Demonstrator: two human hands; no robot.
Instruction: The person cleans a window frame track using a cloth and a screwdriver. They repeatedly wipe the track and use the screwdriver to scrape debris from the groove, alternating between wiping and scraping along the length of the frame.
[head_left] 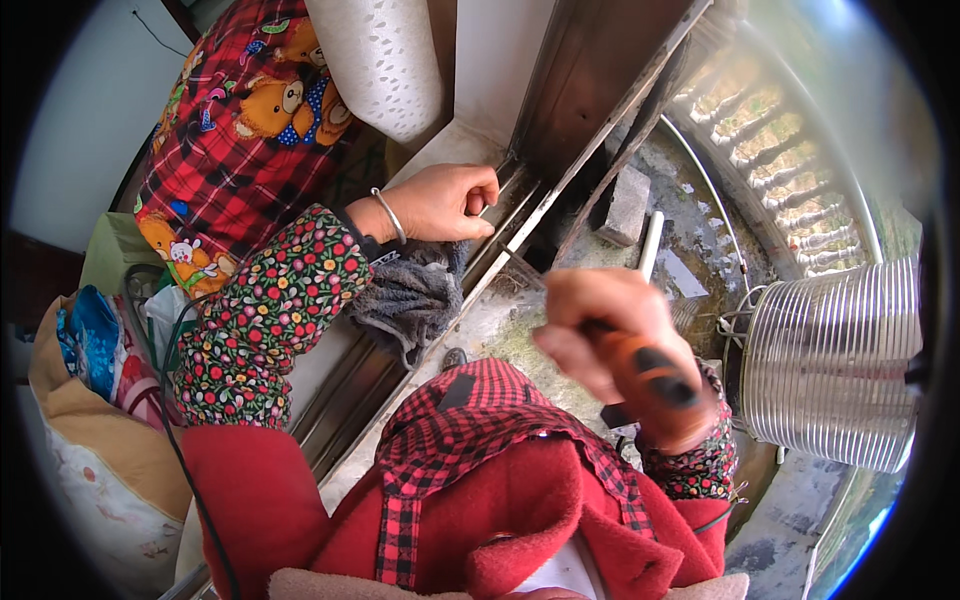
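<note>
Plainly, the right hand [610, 335] is clenching its grip around an orange-handled tool [650, 370], whose tip is hidden, so it could be slipping toward the left hand [445, 200] beyond it. That left grip is closing on something thin at the window track [520, 215], resting on a grey rag [410, 295] just below.

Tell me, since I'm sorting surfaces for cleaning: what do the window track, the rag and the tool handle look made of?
Window track: likely bare metal, with a dull grey-brown sheen and straight extruded ribs. Rag: soft grey cloth, fuzzy and bunched beneath the left hand. Tool handle: probably moulded plastic or rubber, smooth orange and black, gripped in the right hand.
</note>
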